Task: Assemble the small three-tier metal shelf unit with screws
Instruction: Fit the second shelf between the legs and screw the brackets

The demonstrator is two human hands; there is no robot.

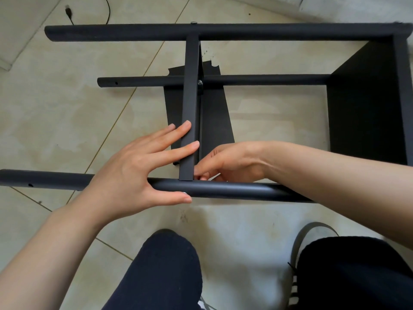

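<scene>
**Two hands at the shelf corner**

The black metal shelf unit (223, 81) lies on its side on the tiled floor (55, 113). The left hand (138, 175) rests on the near pole (223, 190). Its fingers are straight and spread out. Two fingertips touch the thin edge of the middle shelf (190, 108), and the thumb lies flat along the pole's front. It grips nothing.

Just to the right of it, the right hand (232, 162) reaches in behind the pole. Its fingers are bent and pinch something tiny where the shelf meets the pole. It is too small to tell what.

Far past both hands, a black cable (107, 12) lies on the floor. Below the hands are the person's knees in dark trousers.
</scene>
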